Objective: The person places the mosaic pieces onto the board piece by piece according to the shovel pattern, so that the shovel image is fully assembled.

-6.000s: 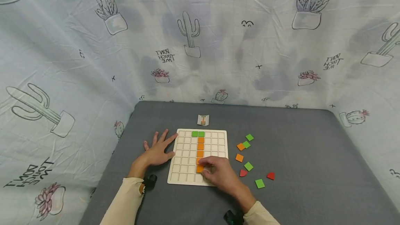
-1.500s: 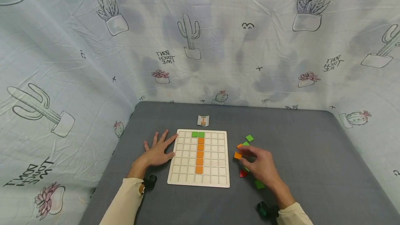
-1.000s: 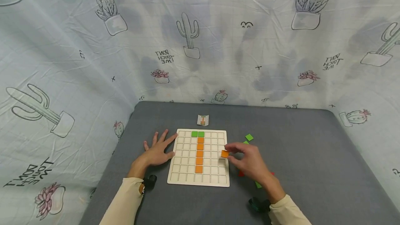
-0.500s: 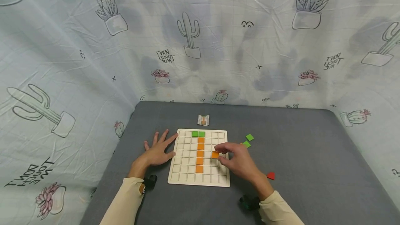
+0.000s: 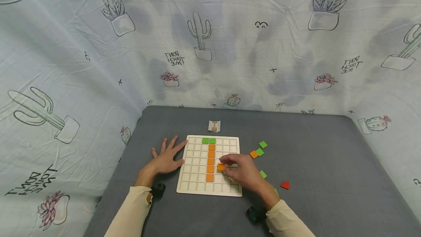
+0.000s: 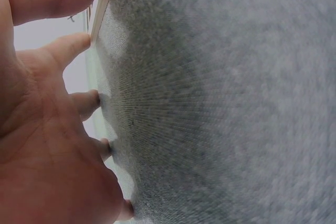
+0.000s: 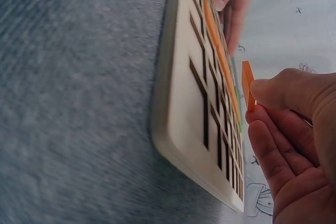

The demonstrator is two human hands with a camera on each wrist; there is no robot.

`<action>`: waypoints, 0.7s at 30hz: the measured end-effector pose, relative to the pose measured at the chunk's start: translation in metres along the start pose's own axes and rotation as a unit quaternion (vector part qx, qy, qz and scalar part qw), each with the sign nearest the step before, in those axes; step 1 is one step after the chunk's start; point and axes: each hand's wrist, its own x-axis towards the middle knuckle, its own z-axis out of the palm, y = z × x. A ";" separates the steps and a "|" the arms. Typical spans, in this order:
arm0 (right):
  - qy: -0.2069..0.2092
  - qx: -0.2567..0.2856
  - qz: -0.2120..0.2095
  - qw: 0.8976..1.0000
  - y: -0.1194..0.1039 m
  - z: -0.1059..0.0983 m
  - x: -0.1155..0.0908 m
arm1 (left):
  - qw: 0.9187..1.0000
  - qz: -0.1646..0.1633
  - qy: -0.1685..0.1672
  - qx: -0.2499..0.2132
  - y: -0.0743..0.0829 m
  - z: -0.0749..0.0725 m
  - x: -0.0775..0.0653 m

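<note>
A pale wooden grid board [image 5: 197, 189] lies on the grey table. Two green square tiles [image 5: 208, 140] sit in its top row, and a column of orange tiles [image 5: 210, 161] runs down below the right one. My right hand [image 5: 241, 171] pinches one orange square tile [image 5: 220, 167] between thumb and fingers, just right of that column. The right wrist view has this orange tile [image 7: 248, 86] raised above the board's face. My left hand [image 5: 166, 161] is spread flat on the table, with thumb and index fingertips at the board's left edge [image 6: 103, 9].
Right of the board lie a loose orange tile [image 5: 254, 154], several green tiles [image 5: 262, 144] and a red piece [image 5: 285, 185], some partly behind the right hand. A small printed pattern card [image 5: 214, 126] lies beyond the board. Cactus-print cloth [image 5: 250, 46] hangs behind the table.
The right hand has picked up an orange tile from the loose pieces and carried it left over the board, close to the orange column. The left hand has stayed put.
</note>
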 end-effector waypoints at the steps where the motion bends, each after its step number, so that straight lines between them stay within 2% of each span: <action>1: -0.001 -0.001 -0.001 1.000 0.001 0.001 0.000 | 1.000 -0.002 -0.001 0.003 0.000 0.000 0.000; 7: -0.001 -0.001 -0.016 1.000 0.004 0.007 0.001 | 1.000 -0.004 -0.004 0.004 -0.002 0.001 0.002; 14: -0.002 -0.008 -0.035 0.999 0.008 0.012 0.001 | 1.000 0.007 0.013 -0.015 -0.013 0.008 0.005; 21: -0.018 -0.019 -0.025 0.999 0.006 0.014 0.002 | 1.000 -0.011 0.000 0.008 -0.001 0.002 0.001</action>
